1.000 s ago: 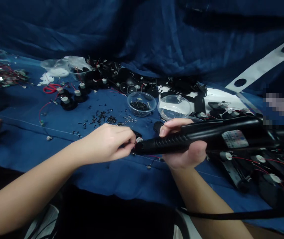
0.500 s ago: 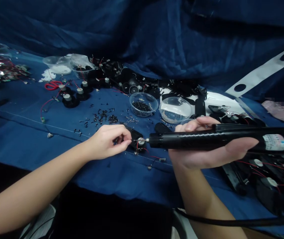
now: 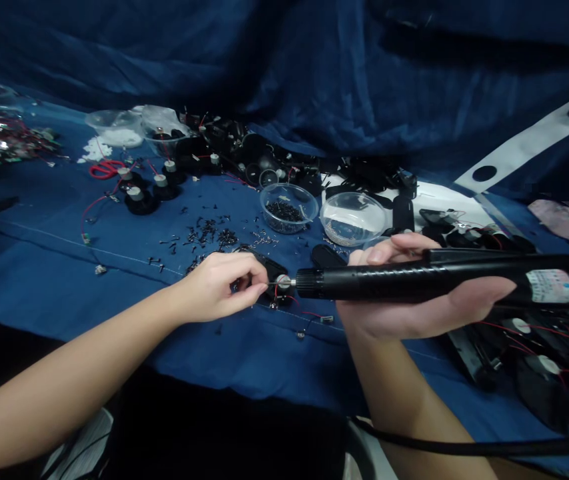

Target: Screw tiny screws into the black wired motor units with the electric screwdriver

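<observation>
My right hand (image 3: 409, 313) is wrapped round a long black electric screwdriver (image 3: 434, 280) held level, its thin bit pointing left. My left hand (image 3: 219, 287) is pinched closed right at the tip of that bit, fingertips pressed on something too small to make out. Just behind the fingertips a small black part (image 3: 272, 270) with a white round cap and red wire lies on the blue cloth (image 3: 39, 267). A black cable (image 3: 464, 445) runs from the tool across the bottom right.
Two clear plastic bowls stand behind the hands: one with dark screws (image 3: 288, 207), one nearly bare (image 3: 353, 219). Loose screws (image 3: 209, 235) are scattered on the cloth. Black parts with red wires (image 3: 539, 347) pile up at the right and back; red scissors (image 3: 104, 170) lie far left.
The screwdriver has slid to the right, so its bit is now uncovered, and my right hand grips it further back. My left hand stays pinched at the tip.
</observation>
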Available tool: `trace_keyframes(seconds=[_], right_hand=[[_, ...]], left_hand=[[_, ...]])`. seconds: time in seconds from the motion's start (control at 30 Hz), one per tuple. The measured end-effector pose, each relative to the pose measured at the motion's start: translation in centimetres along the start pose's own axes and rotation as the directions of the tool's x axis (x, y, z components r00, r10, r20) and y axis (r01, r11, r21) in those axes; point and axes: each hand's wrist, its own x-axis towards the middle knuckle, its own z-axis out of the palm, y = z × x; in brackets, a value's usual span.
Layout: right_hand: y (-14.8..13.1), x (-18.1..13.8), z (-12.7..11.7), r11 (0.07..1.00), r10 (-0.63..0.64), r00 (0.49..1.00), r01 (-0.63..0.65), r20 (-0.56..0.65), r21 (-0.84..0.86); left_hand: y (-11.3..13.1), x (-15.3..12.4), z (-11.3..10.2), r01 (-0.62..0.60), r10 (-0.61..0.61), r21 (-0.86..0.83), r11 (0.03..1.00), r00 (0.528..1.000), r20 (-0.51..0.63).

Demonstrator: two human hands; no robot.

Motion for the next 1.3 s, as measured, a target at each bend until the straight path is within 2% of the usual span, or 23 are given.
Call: trace_keyframes(seconds=[0.3,0.53,0.63,0.7,0.8,0.97,1.13,1.2,1.3], right_hand=[[0.0,-0.4,0.1,1.000,-0.010,1.000,0.010,-0.012,-0.027],[0.0,-0.4,-0.3,0.999,-0.024,0.996,0.027,0.089,-0.040],[0.1,-0.4,-0.6,1.000,0.005,0.991,-0.003,0.134,-0.019],[0.2,-0.4,-0.8,0.999,0.045,0.984,-0.043,0.170,-0.011],[0.2,-0.4,-0.9,0.998,0.038,0.972,-0.025,0.230,-0.059],[0.0,-0.4,-1.0,0.996,0.001,0.957,0.025,0.290,-0.086],[0.2,-1.0,-1.3,0.979,-0.099,0.924,0.158,0.370,-0.131],[0.3,-1.3,-1.4,0.967,-0.132,0.909,0.205,0.396,-0.150],[0.2,-1.1,-0.9,0.966,-0.164,0.877,0.235,0.451,-0.106]], left_hand=[[0.0,0.1,-0.3,0.008,-0.008,0.005,1.000,1.000,0.003],[0.0,0.1,-0.5,-0.007,0.007,-0.002,1.000,0.999,0.034],[-0.1,-0.1,-0.7,-0.012,0.010,0.021,1.000,0.996,0.090],[-0.1,-0.2,-0.8,-0.018,0.005,0.078,0.997,0.987,0.163],[0.2,-0.3,-1.1,-0.053,0.004,0.197,0.979,0.970,0.241],[0.7,-0.1,-1.2,-0.142,0.056,0.361,0.922,0.969,0.239],[1.1,0.2,-0.6,-0.277,0.151,0.567,0.776,0.954,0.260],[1.0,0.4,-0.4,-0.304,0.161,0.591,0.747,0.945,0.283],[0.6,1.1,-0.7,-0.291,0.139,0.572,0.767,0.946,0.294]])
